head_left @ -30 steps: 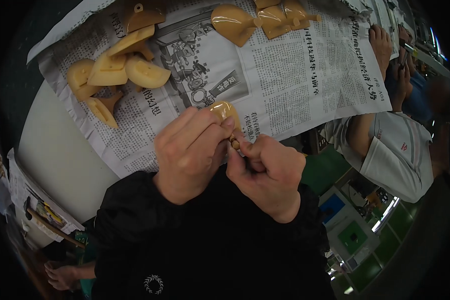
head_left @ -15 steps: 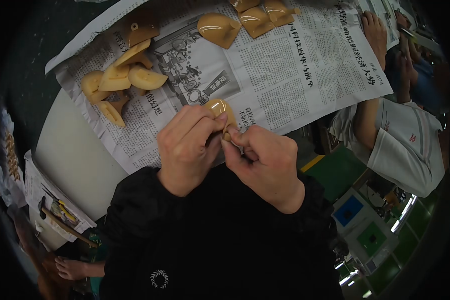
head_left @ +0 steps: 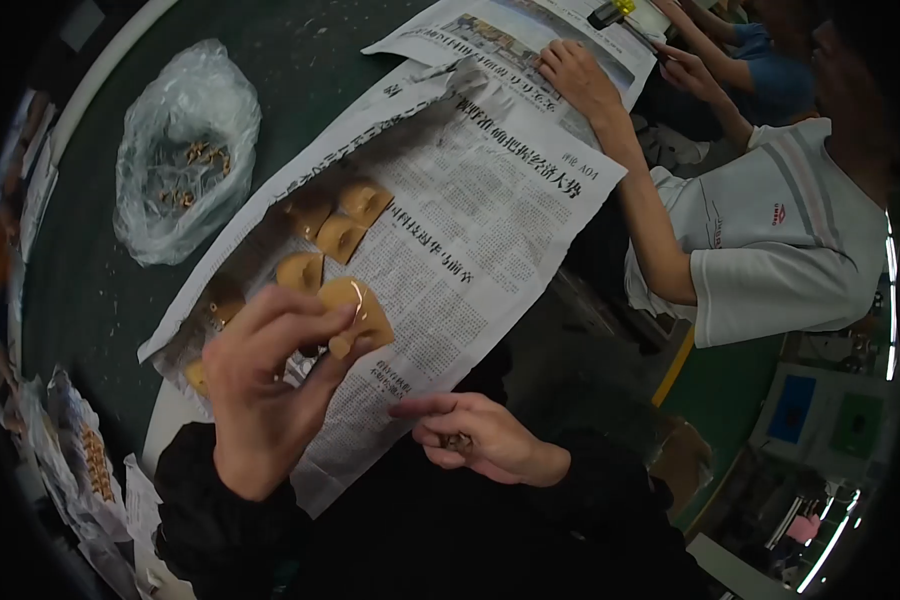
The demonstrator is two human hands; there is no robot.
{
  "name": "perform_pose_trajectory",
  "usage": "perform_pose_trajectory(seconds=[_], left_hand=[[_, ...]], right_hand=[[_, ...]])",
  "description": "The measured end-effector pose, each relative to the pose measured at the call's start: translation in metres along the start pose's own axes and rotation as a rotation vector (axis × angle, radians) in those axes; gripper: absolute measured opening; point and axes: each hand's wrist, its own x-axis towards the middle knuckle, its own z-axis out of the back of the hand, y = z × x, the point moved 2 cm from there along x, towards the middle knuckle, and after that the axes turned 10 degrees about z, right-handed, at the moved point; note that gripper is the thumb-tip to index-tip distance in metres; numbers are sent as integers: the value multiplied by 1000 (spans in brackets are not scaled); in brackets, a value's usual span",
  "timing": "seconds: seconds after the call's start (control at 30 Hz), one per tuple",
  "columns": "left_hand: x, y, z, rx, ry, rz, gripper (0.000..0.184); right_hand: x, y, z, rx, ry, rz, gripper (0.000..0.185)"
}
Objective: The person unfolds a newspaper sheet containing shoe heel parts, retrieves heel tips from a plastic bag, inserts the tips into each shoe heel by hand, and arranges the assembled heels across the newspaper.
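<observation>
My left hand (head_left: pixel 265 390) is closed, pinching a glossy tan curved piece (head_left: pixel 358 302) with a short peg-like stub between thumb and fingers. It holds the piece above the newspaper (head_left: pixel 510 230). Lower and to the right, my right hand (head_left: pixel 495 440) is apart from the piece. Its index finger points left while the other fingers curl around something small and brownish that I cannot make out. Beyond my left hand, several similar tan pieces (head_left: pixel 341 238) lie on the newspaper, some partly hidden by that hand.
A clear plastic bag (head_left: pixel 185 160) with small brownish parts lies on the dark green table (head_left: pixel 90 290). Another plastic wrapping (head_left: pixel 80 470) with a row of small parts is at lower left. A co-worker in a grey shirt (head_left: pixel 770 230) sits at right, one hand (head_left: pixel 580 80) on paper.
Both hands were together on the tan piece; my right hand has let go and moved away. My left hand keeps the piece. The view has turned, bringing the plastic bag into sight.
</observation>
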Motion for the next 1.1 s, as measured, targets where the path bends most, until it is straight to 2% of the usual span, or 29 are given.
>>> perform_pose_trajectory(seconds=[0.03, 0.1, 0.17, 0.23, 0.3, 0.37, 0.4, 0.47, 0.53, 0.67, 0.73, 0.8, 0.87, 0.93, 1.0, 1.1], left_hand=[[25, -7, -4, -48, 24, -43, 24], [78, -18, -22, -101, 18, -83, 20], [140, -19, -49, -72, -7, -214, 20], [200, -19, -82, -42, -4, -202, 21], [247, -18, -119, -22, -24, -106, 24], [284, -12, -149, 112, -23, -116, 25], [293, -11, -159, 113, -21, -134, 25], [308, -5, -177, 175, 38, -19, 27], [315, 1, -188, 231, 64, 10, 26], [312, 12, -182, 262, 60, 16, 28], [309, 12, -166, 258, -60, -150, 31], [277, -10, -125, 107, -117, -310, 31], [228, -32, -80, 83, -94, -342, 26], [174, -34, -46, 29, 8, -243, 23], [114, -33, -21, 106, 218, -101, 20], [33, -22, -15, 43, 498, -45, 24]], right_hand=[[-3, -3, 2, 98, 30, -46, 45], [-9, -9, 10, 95, 53, -21, 48], [-15, -14, 18, 87, 60, -13, 49], [-20, -15, 22, 84, 60, 15, 51], [-24, -12, 23, 79, 50, 43, 54], [-30, -10, 26, 61, 12, 55, 50], [-32, -8, 30, 61, 13, 73, 50], [-37, -7, 37, 64, 108, 55, 42], [-38, -8, 47, 97, 95, 98, 41], [-34, -1, 44, 155, 30, 188, 42], [-36, 11, 32, 166, -8, 162, 43], [-34, 16, 28, 185, -51, 135, 43], [-31, 18, 27, 94, 56, 209, 44], [-29, 22, 22, 74, 109, 231, 44], [-24, 26, 15, 46, 159, 250, 44], [-11, 23, 2, -38, 175, 181, 45]])
